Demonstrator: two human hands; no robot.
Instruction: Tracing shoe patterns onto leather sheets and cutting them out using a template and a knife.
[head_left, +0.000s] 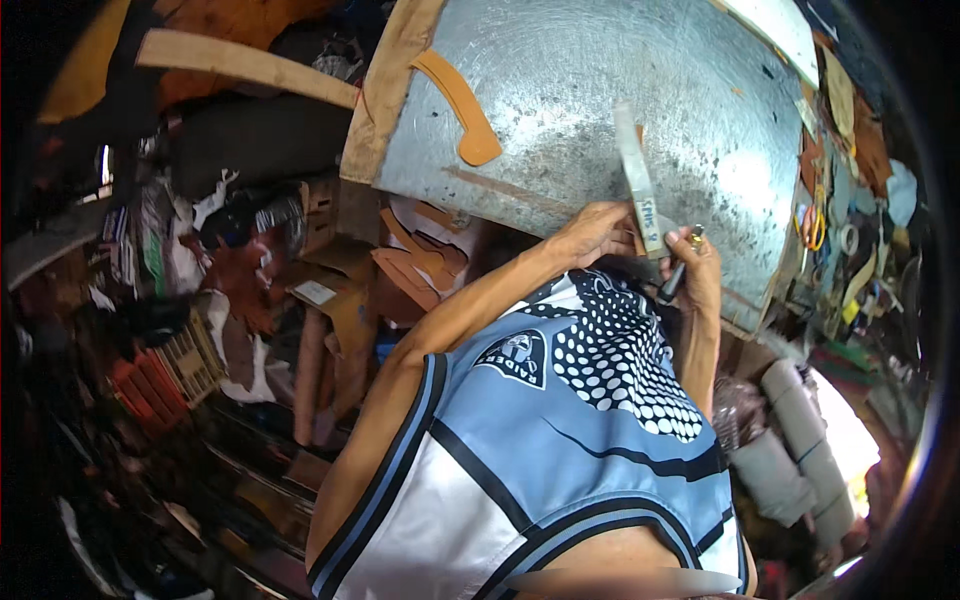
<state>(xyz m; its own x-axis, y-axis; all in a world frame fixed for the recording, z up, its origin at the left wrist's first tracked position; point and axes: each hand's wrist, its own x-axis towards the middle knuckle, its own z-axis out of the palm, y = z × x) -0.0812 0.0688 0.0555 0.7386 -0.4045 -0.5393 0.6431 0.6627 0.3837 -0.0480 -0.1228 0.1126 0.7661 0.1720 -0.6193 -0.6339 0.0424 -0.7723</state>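
Note:
My left hand (592, 232) presses the lower end of a long pale strip (636, 170) flat against a grey metal sheet (600, 80) that covers the worktop. The strip runs away from me, and a sliver of brown material shows beside its upper part. My right hand (702, 268) is just right of the strip's lower end and grips a dark pen-like tool (678, 272) with a shiny top. Both hands nearly touch at the strip. A curved tan leather piece (458, 108) lies on the sheet to the left, apart from both hands.
A wooden board (385, 90) edges the sheet on the left. Orange-handled scissors (814, 228) and scraps lie along the right edge. Grey rolls (790, 445) stand at lower right. Brown cut pieces (415, 258) and a red crate (150, 385) crowd the left.

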